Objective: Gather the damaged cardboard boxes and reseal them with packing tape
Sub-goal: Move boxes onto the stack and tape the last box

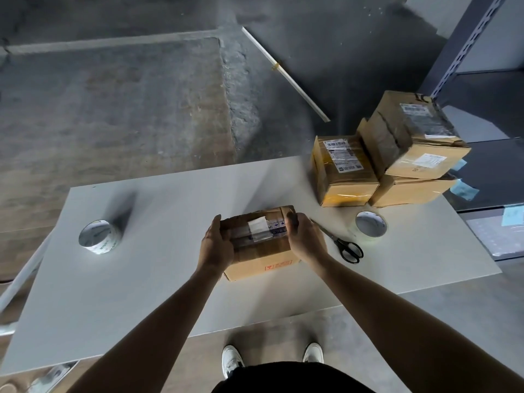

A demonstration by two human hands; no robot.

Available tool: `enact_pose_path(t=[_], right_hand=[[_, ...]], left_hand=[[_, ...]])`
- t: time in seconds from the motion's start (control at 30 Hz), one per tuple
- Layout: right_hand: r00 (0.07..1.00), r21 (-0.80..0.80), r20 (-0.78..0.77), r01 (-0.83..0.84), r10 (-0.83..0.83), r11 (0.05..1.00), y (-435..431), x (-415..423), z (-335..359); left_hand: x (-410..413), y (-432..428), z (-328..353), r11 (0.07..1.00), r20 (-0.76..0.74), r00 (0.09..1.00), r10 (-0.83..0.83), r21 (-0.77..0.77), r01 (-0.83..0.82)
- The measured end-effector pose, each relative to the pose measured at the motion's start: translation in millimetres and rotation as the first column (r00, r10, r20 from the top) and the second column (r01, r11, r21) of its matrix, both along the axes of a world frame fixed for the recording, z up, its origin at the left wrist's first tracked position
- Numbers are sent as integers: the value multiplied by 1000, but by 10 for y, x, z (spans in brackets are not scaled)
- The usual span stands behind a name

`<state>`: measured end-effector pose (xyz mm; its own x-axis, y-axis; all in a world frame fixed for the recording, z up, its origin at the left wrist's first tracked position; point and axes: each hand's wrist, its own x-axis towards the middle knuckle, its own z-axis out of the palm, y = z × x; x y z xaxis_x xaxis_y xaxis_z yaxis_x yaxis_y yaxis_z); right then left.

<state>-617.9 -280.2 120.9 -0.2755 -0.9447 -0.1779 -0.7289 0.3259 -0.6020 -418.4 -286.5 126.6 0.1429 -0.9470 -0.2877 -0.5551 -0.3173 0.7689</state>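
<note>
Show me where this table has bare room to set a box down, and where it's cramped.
Widest free patch: the table between the left tape roll and the held box, running to the near edge. Another lies beyond that box, left of the stacked boxes. Crowded: the right side, where scissors, right tape roll and the stack sit close.

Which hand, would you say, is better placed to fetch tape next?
Likely the right hand: the right tape roll lies nearer it than the left tape roll does the left hand.
</note>
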Motion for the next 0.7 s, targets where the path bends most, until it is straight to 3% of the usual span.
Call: enact_pose_path(t=[0.17,0.3,0.43,0.7], right_hand=[[998,107,56,-20,14,994,-30,-24,104],[997,180,-1,-74,76,981,9,89,88],[1000,174,27,5,-10,985,27,163,37],[993,126,115,9,-24,992,-10,36,-14]], left_hand=[[-40,9,45,998,57,997,-58,-9,59],[-173,21,89,993,126,989,-77,99,65],[-273,30,123,991,231,971,-58,128,29],[-132,-4,59,998,109,994,-31,56,25]])
